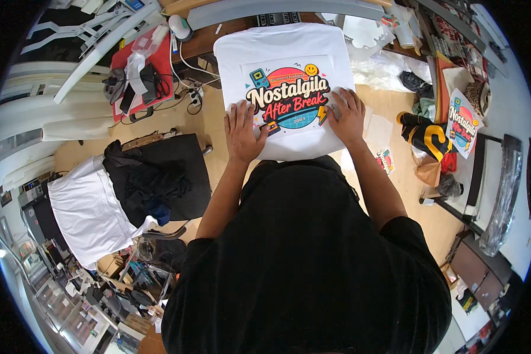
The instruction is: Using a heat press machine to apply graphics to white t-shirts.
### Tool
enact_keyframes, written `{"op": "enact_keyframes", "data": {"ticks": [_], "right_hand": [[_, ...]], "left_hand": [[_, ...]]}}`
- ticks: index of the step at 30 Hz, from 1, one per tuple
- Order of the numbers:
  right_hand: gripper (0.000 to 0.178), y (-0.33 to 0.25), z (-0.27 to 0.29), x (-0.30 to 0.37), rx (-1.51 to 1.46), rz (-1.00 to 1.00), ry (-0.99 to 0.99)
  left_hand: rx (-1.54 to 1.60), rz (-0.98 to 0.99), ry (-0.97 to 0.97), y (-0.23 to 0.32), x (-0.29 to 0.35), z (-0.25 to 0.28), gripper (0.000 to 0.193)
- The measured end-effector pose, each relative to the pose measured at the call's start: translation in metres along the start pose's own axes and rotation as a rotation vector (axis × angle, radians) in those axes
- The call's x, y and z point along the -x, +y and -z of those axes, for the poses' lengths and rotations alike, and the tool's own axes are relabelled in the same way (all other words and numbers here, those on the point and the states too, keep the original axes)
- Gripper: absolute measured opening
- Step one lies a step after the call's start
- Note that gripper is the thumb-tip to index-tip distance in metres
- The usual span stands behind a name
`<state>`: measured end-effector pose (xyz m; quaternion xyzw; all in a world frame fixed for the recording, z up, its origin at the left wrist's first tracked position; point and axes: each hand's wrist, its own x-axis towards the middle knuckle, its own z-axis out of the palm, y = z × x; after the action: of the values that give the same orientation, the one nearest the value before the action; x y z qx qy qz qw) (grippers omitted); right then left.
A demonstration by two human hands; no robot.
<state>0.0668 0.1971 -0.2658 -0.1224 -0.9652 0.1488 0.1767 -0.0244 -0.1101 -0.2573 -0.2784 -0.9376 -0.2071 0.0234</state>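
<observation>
A white T-shirt (236, 56) is spread over a flat board in front of me. On its middle lies a printed transfer sheet (295, 100) with a colourful round design and big lettering, tilted slightly. My left hand (243, 130) rests flat near the design's left edge, fingers stretched out toward the far side. At the right edge my right hand (347, 115) lies likewise, fingers extended on the sheet and shirt. Neither hand grips anything. Whatever lies beneath the shirt is hidden.
Left stands a dark office chair (186, 171) with white cloth (88, 212) and black cloth beside it. A red table (138, 56) holds cables and small devices. Another printed sheet (463, 124) sits at the right, next to a black and yellow cloth (422, 135). Above the shirt runs a grey machine bar (277, 10).
</observation>
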Motion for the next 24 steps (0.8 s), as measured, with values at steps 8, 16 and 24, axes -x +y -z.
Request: {"op": "enact_keyframes", "data": {"ticks": [8,16,24], "right_hand": [[0.046,-0.002,0.002,-0.001,0.04,-0.001,-0.01],[0.06,0.057,-0.034,-0.06,-0.94,-1.462,-0.185],[0.038,0.154,-0.056,-0.017,-1.679,-1.28,-0.293]], "left_hand": [[-0.005,-0.005,0.034,0.002,-0.002,-0.001,0.065],[1.218,1.288,-0.116,-0.202,0.019,-0.059,0.048],[1.803,1.259,-0.075,-0.152,-0.027,-0.057,0.054]]}}
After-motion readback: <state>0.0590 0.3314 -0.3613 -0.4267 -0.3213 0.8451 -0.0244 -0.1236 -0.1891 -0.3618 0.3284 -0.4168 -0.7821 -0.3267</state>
